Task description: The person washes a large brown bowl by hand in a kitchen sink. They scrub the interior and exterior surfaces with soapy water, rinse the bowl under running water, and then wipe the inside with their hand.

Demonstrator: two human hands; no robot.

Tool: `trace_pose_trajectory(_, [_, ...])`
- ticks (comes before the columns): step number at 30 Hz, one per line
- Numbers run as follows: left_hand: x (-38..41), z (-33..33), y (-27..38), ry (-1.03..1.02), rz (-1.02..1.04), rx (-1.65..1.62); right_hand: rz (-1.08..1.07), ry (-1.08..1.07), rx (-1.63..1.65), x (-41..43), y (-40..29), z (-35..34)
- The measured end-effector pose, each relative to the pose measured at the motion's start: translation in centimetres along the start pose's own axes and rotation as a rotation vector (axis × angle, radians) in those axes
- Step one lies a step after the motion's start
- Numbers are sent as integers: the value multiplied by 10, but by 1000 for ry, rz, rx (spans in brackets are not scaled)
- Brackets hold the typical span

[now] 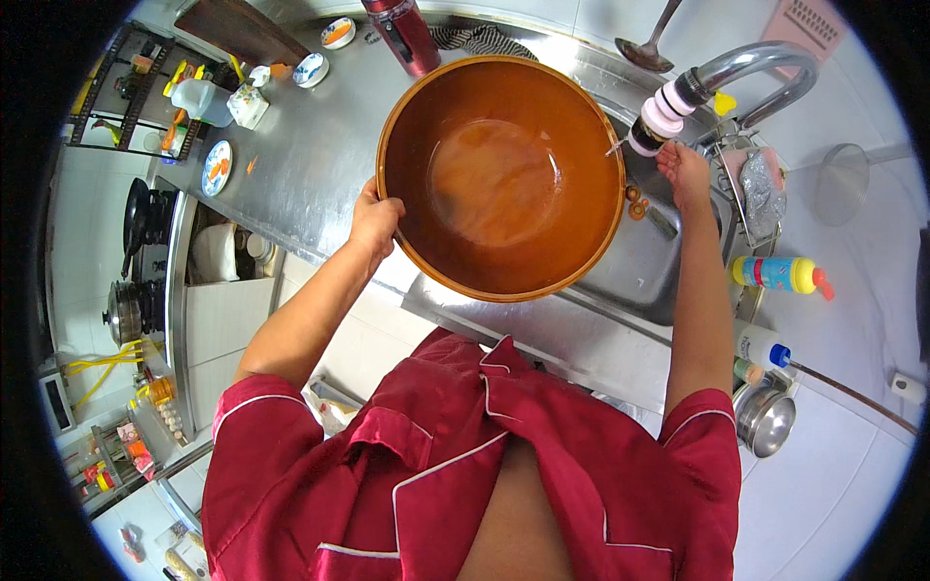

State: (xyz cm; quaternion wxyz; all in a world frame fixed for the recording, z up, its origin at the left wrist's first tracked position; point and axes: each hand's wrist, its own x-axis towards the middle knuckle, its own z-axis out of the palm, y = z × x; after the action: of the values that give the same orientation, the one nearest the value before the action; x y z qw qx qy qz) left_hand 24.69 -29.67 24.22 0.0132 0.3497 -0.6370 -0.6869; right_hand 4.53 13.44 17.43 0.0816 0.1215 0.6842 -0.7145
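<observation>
My left hand (375,224) grips the left rim of a large round brown basin (501,269), thumb over the edge. The basin sits partly over the steel counter and partly over the sink; its bottom looks wet and shiny. My right hand (683,171), fingers curled, is close to the pink and black filter nozzle (657,120) of the chrome faucet (774,54). Whether those fingers grip the nozzle or only touch it is unclear. A thin bright streak, which looks like water, runs from the nozzle toward the basin's right rim.
Below my right hand, the steel sink (632,276) holds carrot scraps (636,209) and a dark stub (661,223). A red appliance (405,36) stands behind the basin. A plate with carrot pieces (217,168) lies left. A yellow-and-blue bottle (777,274) is right of the sink.
</observation>
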Motion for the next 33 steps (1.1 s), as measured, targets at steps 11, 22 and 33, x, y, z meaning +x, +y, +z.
trace_pose_trajectory(11, [14,-87,-15,36,-119,-105,-29,-240,-291,-123,14,119])
trace_pose_trajectory(22, [34,6,-37,-299,-21,1783,-159,-105,-465,-128,19,143])
trace_pose_trajectory(33, [27,131,-125,-300,972,1210,-168,-120,-388,-127,24,137])
